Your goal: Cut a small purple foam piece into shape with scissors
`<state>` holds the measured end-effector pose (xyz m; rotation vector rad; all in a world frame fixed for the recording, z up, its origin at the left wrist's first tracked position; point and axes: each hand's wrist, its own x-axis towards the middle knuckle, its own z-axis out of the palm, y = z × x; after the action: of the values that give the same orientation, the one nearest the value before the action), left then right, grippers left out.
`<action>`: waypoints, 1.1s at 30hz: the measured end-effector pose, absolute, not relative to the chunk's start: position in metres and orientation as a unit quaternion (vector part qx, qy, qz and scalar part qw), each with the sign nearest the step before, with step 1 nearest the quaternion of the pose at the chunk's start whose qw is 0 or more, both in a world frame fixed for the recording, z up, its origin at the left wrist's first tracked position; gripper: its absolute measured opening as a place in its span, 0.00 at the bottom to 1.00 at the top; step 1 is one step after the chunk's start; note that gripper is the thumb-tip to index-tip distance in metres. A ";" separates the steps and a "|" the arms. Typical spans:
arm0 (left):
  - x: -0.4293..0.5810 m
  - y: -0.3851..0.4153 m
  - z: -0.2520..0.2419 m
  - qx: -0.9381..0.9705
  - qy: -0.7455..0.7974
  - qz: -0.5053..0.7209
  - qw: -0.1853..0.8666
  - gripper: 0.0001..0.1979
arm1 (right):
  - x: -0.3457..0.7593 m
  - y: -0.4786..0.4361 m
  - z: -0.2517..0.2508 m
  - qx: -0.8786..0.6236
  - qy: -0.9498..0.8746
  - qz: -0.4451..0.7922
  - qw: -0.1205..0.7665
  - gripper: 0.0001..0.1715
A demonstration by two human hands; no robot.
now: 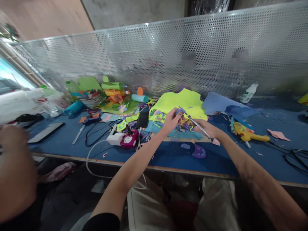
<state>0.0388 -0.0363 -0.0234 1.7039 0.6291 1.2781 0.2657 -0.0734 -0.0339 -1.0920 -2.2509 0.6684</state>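
While left hand (171, 121) pinches a blue scrap (179, 111), right hand (207, 129) grips scissors (192, 121).

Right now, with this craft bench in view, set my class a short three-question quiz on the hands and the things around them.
1. True or false: the right hand holds the scissors.
2. What does the left hand pinch? A, a phone; B, a small blue scrap; C, a bottle.
3. Fill in: the yellow glue gun lies on the blue table to the ____ of both hands.
Key: 1 true; 2 B; 3 right.
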 end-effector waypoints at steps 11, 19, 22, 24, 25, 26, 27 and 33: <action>0.039 -0.040 -0.020 0.680 0.267 0.496 0.469 0.21 | 0.264 -0.080 -0.031 -0.406 -0.822 0.291 0.276 0.35; 0.037 -0.040 -0.019 0.683 0.269 0.513 0.445 0.19 | 0.262 -0.080 -0.032 -0.397 -0.807 0.336 0.279 0.35; 0.036 -0.041 -0.016 0.682 0.272 0.512 0.446 0.17 | 0.258 -0.083 -0.027 -0.413 -0.805 0.319 0.284 0.38; 0.035 -0.041 -0.015 0.680 0.276 0.508 0.451 0.17 | 0.255 -0.086 -0.023 -0.421 -0.803 0.307 0.289 0.41; 0.034 -0.040 -0.014 0.679 0.278 0.506 0.453 0.16 | 0.254 -0.087 -0.021 -0.421 -0.804 0.302 0.291 0.43; 0.034 -0.040 -0.014 0.679 0.279 0.505 0.454 0.16 | 0.253 -0.088 -0.020 -0.419 -0.806 0.298 0.293 0.43; 0.034 -0.039 -0.015 0.680 0.280 0.502 0.455 0.16 | 0.253 -0.088 -0.019 -0.416 -0.808 0.296 0.294 0.44; 0.035 -0.039 -0.016 0.688 0.285 0.486 0.457 0.16 | 0.260 -0.082 -0.026 -0.399 -0.812 0.319 0.282 0.43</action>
<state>0.0354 -0.0394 -0.0160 1.6958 0.7015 1.1983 0.2604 -0.0821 -0.0259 -1.0686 -2.1744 0.8545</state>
